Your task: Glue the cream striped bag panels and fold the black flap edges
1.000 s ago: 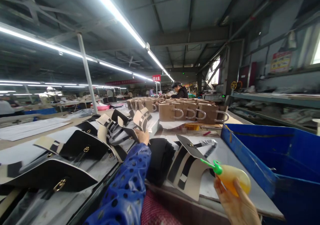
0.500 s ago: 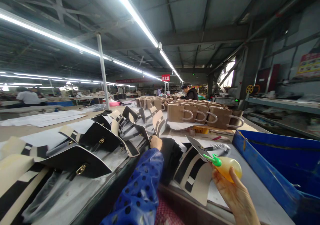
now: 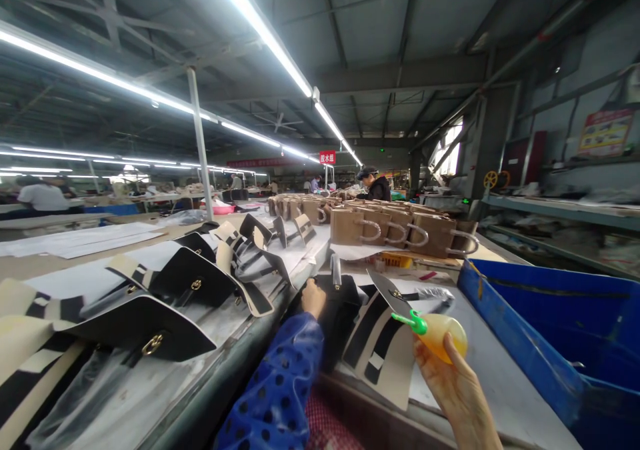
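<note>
My left hand [image 3: 313, 298], in a blue polka-dot sleeve, is closed at the left edge of a black bag panel [image 3: 343, 300]. That panel has a small gold clasp and a plastic-wrapped strap standing up at its far side. In my right hand [image 3: 447, 370] is a squeeze bottle [image 3: 444, 337] of yellow-amber liquid, its green nozzle pointing left. Below the nozzle lies a beige-and-black striped bag panel [image 3: 383, 353] with a dark clasped flap raised behind it. My right fingers wrap round the bottle's lower side.
Several black-and-beige panels with gold clasps [image 3: 195, 283] cover the bench at left. Rows of brown bags with wrapped handles [image 3: 385, 227] stand ahead. A blue bin [image 3: 530, 343] borders the right side. A person in dark clothing [image 3: 375, 187] works beyond the bags.
The striped panel upright at my left hand has gone from there; a black clasped face now shows beside that hand. The right hand still holds the bottle. The view has turned slightly right.
</note>
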